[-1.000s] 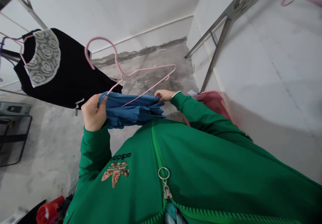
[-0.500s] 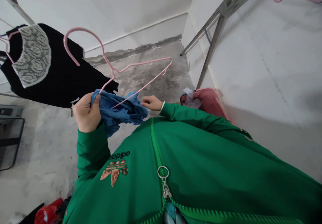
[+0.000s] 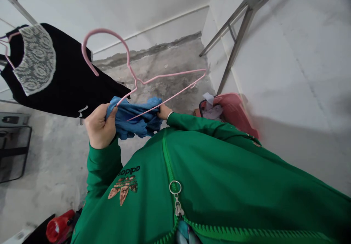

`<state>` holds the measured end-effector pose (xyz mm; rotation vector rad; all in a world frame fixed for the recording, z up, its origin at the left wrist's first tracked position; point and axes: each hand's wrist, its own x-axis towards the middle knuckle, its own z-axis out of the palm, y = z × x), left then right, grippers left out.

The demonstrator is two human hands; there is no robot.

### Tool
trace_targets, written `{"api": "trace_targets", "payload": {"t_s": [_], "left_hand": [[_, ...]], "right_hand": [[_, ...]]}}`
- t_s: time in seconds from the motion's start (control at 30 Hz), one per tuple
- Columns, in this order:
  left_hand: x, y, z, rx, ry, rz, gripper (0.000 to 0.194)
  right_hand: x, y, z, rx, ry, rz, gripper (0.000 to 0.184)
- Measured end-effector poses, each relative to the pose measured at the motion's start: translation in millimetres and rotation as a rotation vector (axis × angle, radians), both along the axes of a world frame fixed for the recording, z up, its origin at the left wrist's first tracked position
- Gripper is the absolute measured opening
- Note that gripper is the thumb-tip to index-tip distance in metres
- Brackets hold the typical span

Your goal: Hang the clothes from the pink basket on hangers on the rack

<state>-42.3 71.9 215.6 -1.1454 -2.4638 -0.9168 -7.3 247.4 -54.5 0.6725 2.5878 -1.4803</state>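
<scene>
A pink clothes hanger [image 3: 175,74] has its left end inside a bunched blue garment [image 3: 137,117]; its right arm sticks out bare above the cloth. My left hand [image 3: 101,125] is closed on the garment together with the hanger's left shoulder, thumb pressed on top. On the other side, my right hand [image 3: 164,111] grips the garment's right edge, its fingertips partly hidden by cloth. The hanger's hook points up and to the left. The kind of blue garment does not show clearly.
A black garment with a lace collar [image 3: 38,59] hangs at left. Metal rack legs [image 3: 238,42] stand at right, near a pink basket [image 3: 233,108] holding cloth. A black-framed item [image 3: 16,152] and a red object [image 3: 59,225] are on the left floor.
The hanger, the garment and my left hand have shifted slightly right in view. My right hand has moved closer in against the cloth, which looks more gathered between the hands.
</scene>
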Motion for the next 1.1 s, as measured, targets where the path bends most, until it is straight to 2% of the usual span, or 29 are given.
{"api": "trace_targets", "payload": {"t_s": [0.07,0.17,0.27,0.37,0.47,0.67,0.8,0.87,0.9,1.0,1.03,1.07,1.1], "left_hand": [[-7.4,-6.6,-1.9,-0.044,0.009,0.006,0.016],[-23.1,-22.6,-6.6,-0.155,0.045,0.0,0.018],[-36.6,-37.6,-15.0,-0.25,0.042,-0.024,0.019],[-43.3,-43.9,-23.6,-0.278,-0.017,-0.059,0.02],[-46.3,-42.0,-29.2,-0.329,-0.02,-0.053,0.02],[-48.1,-25.3,-41.4,-0.58,0.274,0.166,0.022],[-45.4,-10.4,-49.5,-0.568,0.338,0.241,0.023],[-45.1,-4.8,-49.8,-0.512,0.338,0.268,0.021],[-45.5,-3.0,-49.1,-0.477,0.33,0.275,0.019],[-47.4,-1.1,-45.3,-0.387,0.302,0.32,0.017],[-47.9,-1.5,-44.2,-0.37,0.302,0.345,0.017],[-48.3,-2.2,-43.5,-0.361,0.302,0.364,0.018],[-48.5,-3.2,-43.0,-0.35,0.302,0.373,0.019]], "right_hand": [[-4.0,15.0,-4.0,-0.031,-0.002,-0.065,0.046],[-5.6,52.2,-4.3,-0.038,0.005,-0.199,0.031],[0.0,92.4,1.0,-0.025,0.033,-0.323,0.028],[8.0,119.6,8.9,-0.014,0.076,-0.403,0.028],[14.2,131.9,16.0,-0.012,0.12,-0.45,0.029],[24.7,142.4,27.3,0.019,0.236,-0.515,0.026],[39.7,139.3,48.6,0.049,0.302,-0.516,0.022],[54.1,131.8,67.0,0.019,0.342,-0.417,0.02],[63.0,127.3,77.4,-0.023,0.367,-0.295,0.021],[90.1,117.1,106.8,-0.205,0.373,0.255,0.025],[96.6,116.3,114.2,-0.244,0.355,0.373,0.026],[100.7,117.2,119.7,-0.251,0.345,0.404,0.025],[102.1,119.7,123.4,-0.218,0.359,0.349,0.025]]}}
